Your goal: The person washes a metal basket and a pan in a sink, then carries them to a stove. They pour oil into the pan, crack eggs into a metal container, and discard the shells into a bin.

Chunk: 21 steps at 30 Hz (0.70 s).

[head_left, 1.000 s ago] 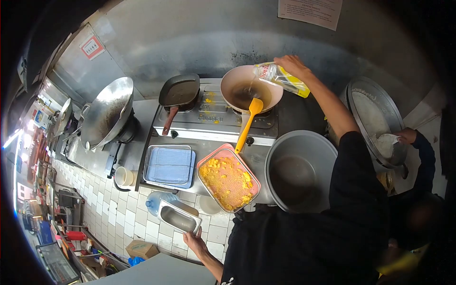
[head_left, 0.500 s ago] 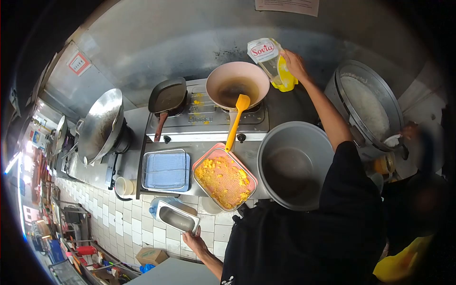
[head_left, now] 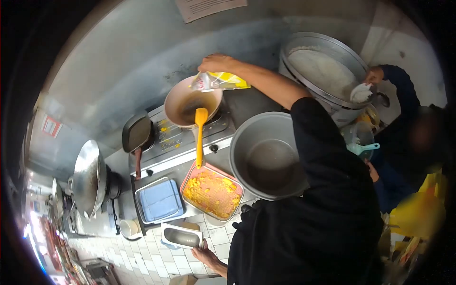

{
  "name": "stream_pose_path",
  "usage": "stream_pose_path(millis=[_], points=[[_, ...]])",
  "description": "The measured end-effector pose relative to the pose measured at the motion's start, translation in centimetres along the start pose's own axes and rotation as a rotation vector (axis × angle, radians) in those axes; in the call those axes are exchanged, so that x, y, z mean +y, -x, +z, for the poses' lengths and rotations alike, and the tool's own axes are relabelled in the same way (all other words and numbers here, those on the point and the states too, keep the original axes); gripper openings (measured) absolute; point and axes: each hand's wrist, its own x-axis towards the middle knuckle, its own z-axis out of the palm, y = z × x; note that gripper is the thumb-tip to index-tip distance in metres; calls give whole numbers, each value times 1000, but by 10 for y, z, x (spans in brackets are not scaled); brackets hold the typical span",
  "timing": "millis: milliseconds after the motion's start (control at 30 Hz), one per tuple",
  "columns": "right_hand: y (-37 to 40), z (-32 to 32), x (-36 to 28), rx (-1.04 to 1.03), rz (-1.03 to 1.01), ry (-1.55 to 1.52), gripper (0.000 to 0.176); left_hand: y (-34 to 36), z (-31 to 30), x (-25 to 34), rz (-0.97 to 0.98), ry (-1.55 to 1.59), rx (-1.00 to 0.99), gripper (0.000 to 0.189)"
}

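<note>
Our fingers (head_left: pixel 204 65) grip | right hand (head_left: pixel 217 62): yellow-and-clear plastic pouch (head_left: pixel 224 81) above round pink pan (head_left: pixel 176 102) | left hand (head_left: pixel 206 256): rectangular silver metal container (head_left: pixel 182 237)

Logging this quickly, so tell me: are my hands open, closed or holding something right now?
Left hand: closed, holding the metal container by its end.
Right hand: closed, holding the pouch over the pan.

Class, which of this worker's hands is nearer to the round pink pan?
Right. The right hand is at the pan's far edge, holding a pouch over it; the left hand is well away on the near side, holding a metal container.
</note>
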Motion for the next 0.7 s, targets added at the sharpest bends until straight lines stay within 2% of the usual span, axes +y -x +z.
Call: stream_pose_path(millis=[167, 233, 367, 467, 533, 700], points=[[-13, -9, -12, -72, -66, 52, 23, 7, 1, 5, 19, 77, 51, 26], [-14, -5, -7, -27, -91, 53, 23, 2, -7, -1, 26, 92, 28, 24], [-7, -6, -4, 5, -117, 44, 23, -8, -22, -14, 33, 103, 1, 34], [3, -16, -1, -18, 14, -7, 22, -8, -18, -9, 21, 94, -18, 33], [17, -24, -4, 48, 56, -43, 22, -10, -16, -7, 17, 104, -7, 24], [38, -3, 20, 351, 113, -114, 27, -11, -11, -6, 41, 82, 11, 23]])
